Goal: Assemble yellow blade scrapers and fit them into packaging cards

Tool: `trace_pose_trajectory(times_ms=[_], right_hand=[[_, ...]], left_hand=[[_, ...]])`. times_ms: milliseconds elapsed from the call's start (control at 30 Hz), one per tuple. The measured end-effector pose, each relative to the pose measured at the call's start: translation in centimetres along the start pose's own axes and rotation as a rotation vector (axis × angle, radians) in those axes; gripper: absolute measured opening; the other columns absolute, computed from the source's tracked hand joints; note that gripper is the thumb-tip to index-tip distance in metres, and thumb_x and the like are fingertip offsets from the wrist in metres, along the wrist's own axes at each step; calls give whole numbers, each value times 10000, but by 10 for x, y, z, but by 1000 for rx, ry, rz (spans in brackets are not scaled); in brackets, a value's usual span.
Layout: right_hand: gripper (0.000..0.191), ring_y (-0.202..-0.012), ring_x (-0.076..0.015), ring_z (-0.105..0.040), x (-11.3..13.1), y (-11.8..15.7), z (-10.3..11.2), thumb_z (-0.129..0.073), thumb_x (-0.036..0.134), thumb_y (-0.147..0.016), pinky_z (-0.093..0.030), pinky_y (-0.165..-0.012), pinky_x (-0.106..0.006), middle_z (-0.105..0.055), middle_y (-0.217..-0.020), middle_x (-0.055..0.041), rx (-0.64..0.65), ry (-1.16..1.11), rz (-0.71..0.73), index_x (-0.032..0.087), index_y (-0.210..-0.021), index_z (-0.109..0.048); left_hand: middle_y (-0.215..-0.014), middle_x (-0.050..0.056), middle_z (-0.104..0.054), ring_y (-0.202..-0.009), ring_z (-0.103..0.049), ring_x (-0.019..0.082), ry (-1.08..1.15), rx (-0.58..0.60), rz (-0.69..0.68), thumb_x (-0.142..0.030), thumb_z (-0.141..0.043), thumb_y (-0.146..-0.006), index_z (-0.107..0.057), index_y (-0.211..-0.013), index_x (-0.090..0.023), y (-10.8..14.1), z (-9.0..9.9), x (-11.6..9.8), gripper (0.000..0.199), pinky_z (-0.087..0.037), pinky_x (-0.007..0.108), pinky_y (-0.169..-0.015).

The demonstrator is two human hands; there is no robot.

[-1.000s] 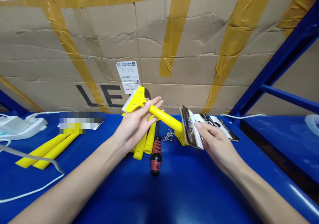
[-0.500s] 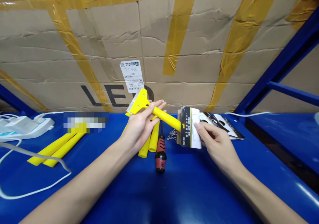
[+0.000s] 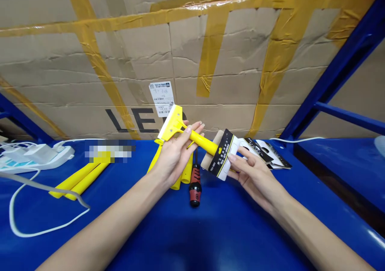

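My left hand (image 3: 176, 155) is closed around the neck of a yellow scraper (image 3: 203, 141), whose wide head and pale blade edge point up and left. Between the fingers of my right hand (image 3: 255, 170) is a folded black-and-white cardboard sleeve (image 3: 223, 155), set around the lower end of the scraper's handle. Behind my left hand, more yellow handles (image 3: 186, 172) lie on the blue surface, partly hidden. A red-and-black screwdriver (image 3: 195, 186) lies just right of them, its shaft pointing away from me.
Several more printed cards (image 3: 275, 155) lie behind my right hand. At left are yellow handles (image 3: 80, 178) with a blurred-out upper end, a white power strip (image 3: 57, 158) and a looping cable (image 3: 30, 235). A large taped carton (image 3: 144, 66) stands behind the blue surface (image 3: 192, 243).
The cardboard sleeve has tilted and moved left along the handle, with my right hand following and turning. The scraper stays in my left hand. The camera view has shifted slightly.
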State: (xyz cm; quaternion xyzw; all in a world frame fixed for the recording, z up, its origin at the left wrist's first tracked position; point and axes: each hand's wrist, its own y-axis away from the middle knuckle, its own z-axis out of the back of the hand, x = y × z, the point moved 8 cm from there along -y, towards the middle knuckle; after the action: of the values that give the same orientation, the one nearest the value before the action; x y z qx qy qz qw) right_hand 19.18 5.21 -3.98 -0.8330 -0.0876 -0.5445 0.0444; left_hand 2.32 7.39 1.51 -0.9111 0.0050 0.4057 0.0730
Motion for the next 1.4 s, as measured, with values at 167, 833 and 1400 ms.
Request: trace_pose_trajectory(times_ms=[167, 833, 1400], right_hand=[[526, -1014, -254, -739, -3, 3, -7, -875, 293, -732, -584, -876, -382, -786, -1107, -57, 25, 63, 61, 270, -1211, -659], [595, -933, -284, -758, 6, -30, -65, -938, 367, -610, -606, -849, -395, -799, -1000, -78, 93, 394, -63, 229, -1135, -693], [483, -939, -272, -747, -1, -92, -208, -886, 190, -619, -633, -778, -371, -765, -1090, -83, 206, 276, -17, 206, -1046, -661]], left_hand=[[-1283, 134, -706, -1263, -632, 218, -39, -53, 48, -88, -624, -937, -533, -1366, -183, 9, 12, -3, 449, -445, 382, -1145], [-807, 50, -768, -729, -681, 121, -454, -240, -58, -252, -833, -776, -694, -993, -147, 12, 91, -65, 279, -547, 255, -776], [-1089, 132, -746, -933, -731, 274, -103, -82, 175, -577, -499, -970, -563, -1340, -259, 35, 145, -95, 492, -553, 457, -868]])
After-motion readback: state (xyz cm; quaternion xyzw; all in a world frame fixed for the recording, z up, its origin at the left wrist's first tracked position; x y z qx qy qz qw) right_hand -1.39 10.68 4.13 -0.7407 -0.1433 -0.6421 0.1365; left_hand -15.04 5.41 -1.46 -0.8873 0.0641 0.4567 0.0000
